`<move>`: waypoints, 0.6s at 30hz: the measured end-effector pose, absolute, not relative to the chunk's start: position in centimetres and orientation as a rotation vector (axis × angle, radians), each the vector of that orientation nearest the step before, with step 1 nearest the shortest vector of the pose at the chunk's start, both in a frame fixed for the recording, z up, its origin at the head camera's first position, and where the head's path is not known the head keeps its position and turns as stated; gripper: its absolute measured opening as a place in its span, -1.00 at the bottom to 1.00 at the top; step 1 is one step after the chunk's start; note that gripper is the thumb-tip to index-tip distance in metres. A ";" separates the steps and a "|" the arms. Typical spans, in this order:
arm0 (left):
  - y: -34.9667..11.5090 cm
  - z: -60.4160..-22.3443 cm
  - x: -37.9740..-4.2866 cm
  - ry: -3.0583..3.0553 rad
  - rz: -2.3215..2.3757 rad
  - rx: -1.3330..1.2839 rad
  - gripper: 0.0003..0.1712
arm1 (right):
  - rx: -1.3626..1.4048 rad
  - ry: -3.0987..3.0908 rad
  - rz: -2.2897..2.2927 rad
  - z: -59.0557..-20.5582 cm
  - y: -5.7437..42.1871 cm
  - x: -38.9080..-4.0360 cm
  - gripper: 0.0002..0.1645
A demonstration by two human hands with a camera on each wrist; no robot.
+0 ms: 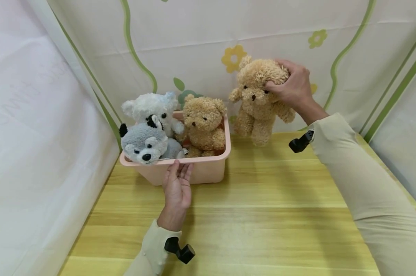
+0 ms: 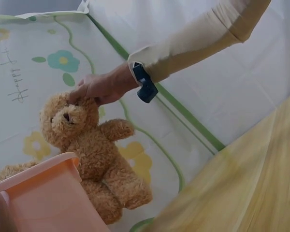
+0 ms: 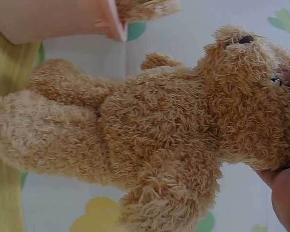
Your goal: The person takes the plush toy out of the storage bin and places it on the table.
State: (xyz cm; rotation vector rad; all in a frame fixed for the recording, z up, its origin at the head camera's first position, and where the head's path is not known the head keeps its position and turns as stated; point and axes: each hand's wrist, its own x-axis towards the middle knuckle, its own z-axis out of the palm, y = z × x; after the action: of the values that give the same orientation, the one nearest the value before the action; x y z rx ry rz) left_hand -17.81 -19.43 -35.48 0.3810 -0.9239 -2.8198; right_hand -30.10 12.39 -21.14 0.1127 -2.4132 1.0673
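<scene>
My right hand point(image 1: 292, 84) grips a curly tan teddy bear point(image 1: 258, 99) by the head, thumb across its face near one eye. The bear hangs upright to the right of a pink plastic bin point(image 1: 208, 172), its feet low near the tabletop. In the right wrist view the bear's belly point(image 3: 150, 121) fills most of the picture. My left hand point(image 1: 177, 188), palm up, holds the bin's front rim, thumb at the lip and fingers beneath it. Inside the bin sit a second tan teddy bear point(image 1: 204, 122), a white plush bear point(image 1: 152, 109) and a grey plush husky point(image 1: 146, 143).
A wooden table point(image 1: 249, 230) carries the bin at its back left. Close behind stands a white cloth wall point(image 1: 194, 34) printed with flowers and green vines. More white cloth point(image 1: 28, 153) borders the left side, and another panel point(image 1: 405, 103) the right.
</scene>
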 end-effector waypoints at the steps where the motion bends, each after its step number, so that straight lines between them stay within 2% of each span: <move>1: -19.4 -35.5 -17.8 -0.926 -2.820 0.379 -0.87 | 0.111 -2.413 1.063 -21.5 12.4 -30.2 -0.28; 9: -19.4 -35.6 -17.7 -0.939 -2.815 0.370 -0.88 | 0.138 -2.432 1.024 -24.1 12.4 -31.3 -0.31; 18: -19.2 -35.6 -17.4 -0.952 -2.808 0.352 -0.88 | 0.220 -2.542 1.117 -25.2 12.3 -31.5 -0.29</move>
State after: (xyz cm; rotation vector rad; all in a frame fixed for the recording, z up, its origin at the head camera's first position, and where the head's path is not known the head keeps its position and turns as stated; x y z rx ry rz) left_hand -17.39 -19.24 -35.57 0.3516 -0.9516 -2.8079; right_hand -31.45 12.30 -25.16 0.2205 -2.5423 1.1171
